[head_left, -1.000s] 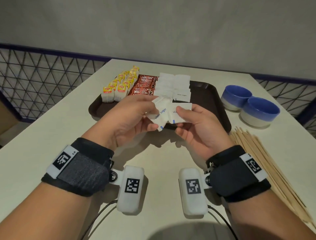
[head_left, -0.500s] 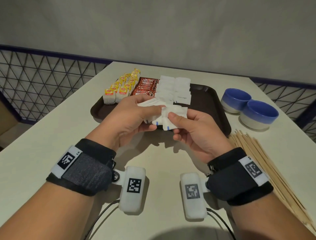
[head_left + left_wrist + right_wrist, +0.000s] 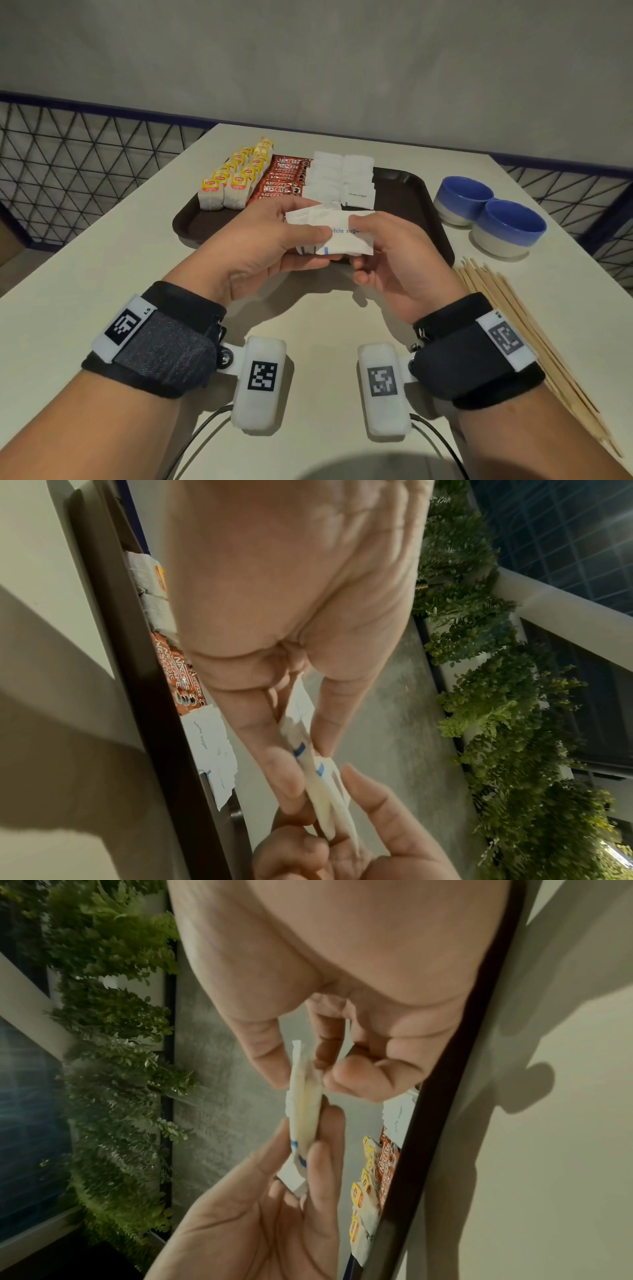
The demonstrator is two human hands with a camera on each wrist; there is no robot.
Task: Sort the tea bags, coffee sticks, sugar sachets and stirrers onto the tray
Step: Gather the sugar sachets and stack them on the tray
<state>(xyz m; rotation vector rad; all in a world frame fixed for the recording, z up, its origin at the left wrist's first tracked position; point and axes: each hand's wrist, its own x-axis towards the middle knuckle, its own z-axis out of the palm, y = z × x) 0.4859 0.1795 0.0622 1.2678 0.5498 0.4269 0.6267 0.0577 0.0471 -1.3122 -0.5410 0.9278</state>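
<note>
Both hands hold a small stack of white sugar sachets [image 3: 337, 236] above the near edge of the dark brown tray [image 3: 411, 192]. My left hand [image 3: 274, 236] pinches the stack's left side between thumb and fingers; my right hand [image 3: 380, 246] pinches its right side. Both wrist views show the sugar sachets [image 3: 325, 785] [image 3: 304, 1110] edge-on between thumb and fingers. On the tray lie rows of yellow-tagged tea bags [image 3: 236, 181], red coffee sticks [image 3: 282, 180] and more white sachets [image 3: 342, 178]. Wooden stirrers [image 3: 520, 329] lie on the table at the right.
Two blue-and-white bowls [image 3: 489, 214] stand right of the tray. The pale table [image 3: 85, 274] has a black mesh railing [image 3: 68, 171] beyond its left edge and a grey wall behind. The tray's right part is bare.
The fanned sachets have been squared into one neater stack between both hands, which have lifted slightly toward the tray. The grip on them has stayed.
</note>
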